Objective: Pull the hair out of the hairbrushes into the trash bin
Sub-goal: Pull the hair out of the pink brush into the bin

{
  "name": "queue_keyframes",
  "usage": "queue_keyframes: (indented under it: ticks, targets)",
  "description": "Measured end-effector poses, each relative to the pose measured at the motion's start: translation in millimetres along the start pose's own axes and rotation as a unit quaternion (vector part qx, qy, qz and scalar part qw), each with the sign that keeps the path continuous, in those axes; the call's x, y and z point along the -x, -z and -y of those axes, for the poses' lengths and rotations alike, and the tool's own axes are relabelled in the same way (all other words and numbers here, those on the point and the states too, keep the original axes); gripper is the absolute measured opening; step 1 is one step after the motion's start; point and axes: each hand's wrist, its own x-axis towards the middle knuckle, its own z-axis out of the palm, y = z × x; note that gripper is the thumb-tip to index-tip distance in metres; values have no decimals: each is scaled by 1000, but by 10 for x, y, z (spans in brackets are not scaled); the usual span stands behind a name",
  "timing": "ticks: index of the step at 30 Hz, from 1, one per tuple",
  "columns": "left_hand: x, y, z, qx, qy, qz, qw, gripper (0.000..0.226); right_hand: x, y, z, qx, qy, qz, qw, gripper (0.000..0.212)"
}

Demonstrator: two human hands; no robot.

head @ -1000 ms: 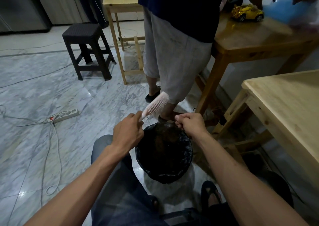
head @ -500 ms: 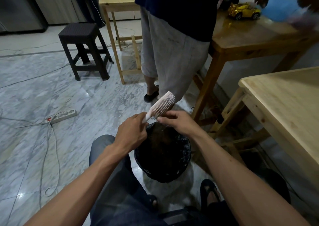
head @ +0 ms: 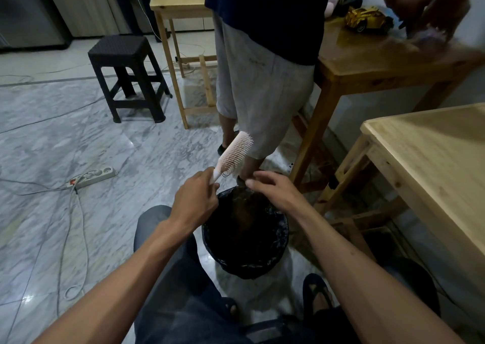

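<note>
Head view, hair-removal step. The left hand (head: 195, 202) is closed on the handle of a pale pink hairbrush (head: 234, 152), whose long axis rises from the grip toward 1 o'clock, bristles facing right. A loop of dark hair (head: 227, 173) hangs from the lowest bristles, just above the left thumb. The right hand (head: 274, 192) hovers over the far rim of the black-lined trash bin (head: 245, 232), fingers loosely curled and holding nothing that can be made out. The hair lies at about 10 o'clock from the right fingertips (head: 250, 183), near but apart, so the right hand is judged the one to pinch it; the bin sits directly below both hands
</note>
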Motion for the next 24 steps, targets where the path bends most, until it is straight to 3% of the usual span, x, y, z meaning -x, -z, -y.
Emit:
queue_keyframes:
  ticks: [2,5,7,13,16,20,24]
  targets:
    - [11,-43,-51,12,-12,8,1000,16,-13,-70,116,-45,19,17,999,56]
    - [14,-65,-112,28,-22,11,999,16,-36,-178,206,-70,32,12,997,18]
    - [-6,-42,-114,30,-11,2,999,14,-22,-188,214,-79,23,-13,997,8]
    - [-54,91,24,18,39,-32,999,7,-5,-5,-22,-36,-55,-67,996,11]
    - [-23,70,25,15,31,-20,999,5,7,-13,-27,-25,-71,-30,997,8]
    - [25,-32,-55,41,-10,10,999,16,7,-151,120,-87,-41,37,995,50]
    - [45,-61,-129,56,-32,22,998,16,-61,-277,164,-158,-14,-8,987,24]
